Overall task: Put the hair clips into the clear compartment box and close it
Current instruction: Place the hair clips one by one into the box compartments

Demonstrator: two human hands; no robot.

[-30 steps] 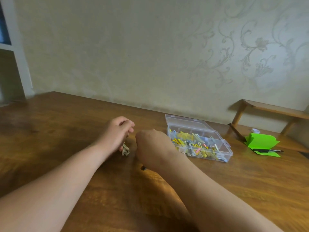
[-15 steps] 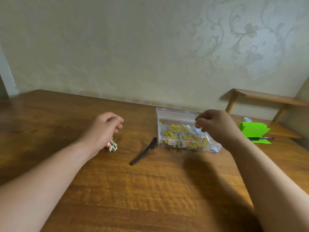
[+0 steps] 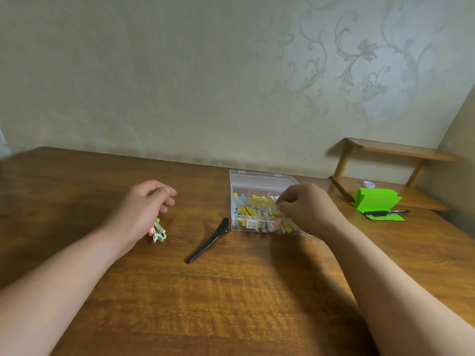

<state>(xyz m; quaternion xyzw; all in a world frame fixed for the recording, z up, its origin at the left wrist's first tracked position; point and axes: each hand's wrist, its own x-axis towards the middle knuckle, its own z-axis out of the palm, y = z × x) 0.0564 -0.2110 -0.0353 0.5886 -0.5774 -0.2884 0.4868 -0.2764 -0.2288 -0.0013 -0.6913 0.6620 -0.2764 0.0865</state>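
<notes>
The clear compartment box [image 3: 257, 181] stands open on the wooden table, its lid tipped back, with several yellow, blue and pink hair clips [image 3: 248, 210] inside. My right hand [image 3: 307, 208] hovers over the box's right side, fingertips pinched together on what looks like a small pale clip. My left hand [image 3: 144, 209] rests on the table to the left and grips a bunch of pastel clips [image 3: 159, 233] that stick out below the palm. A long black clip [image 3: 208, 242] lies loose between the hand and the box.
A green folded paper holder [image 3: 375, 201] with a black pen [image 3: 386, 213] in front lies at the right. Behind it stands a small wooden shelf [image 3: 401, 150] with a white cap [image 3: 369, 184]. The wall runs close behind the box.
My right hand left the spot beside my left hand, crossed right to the box and dropped lower into it. The black clip it had covered now shows. My left hand stayed put.
</notes>
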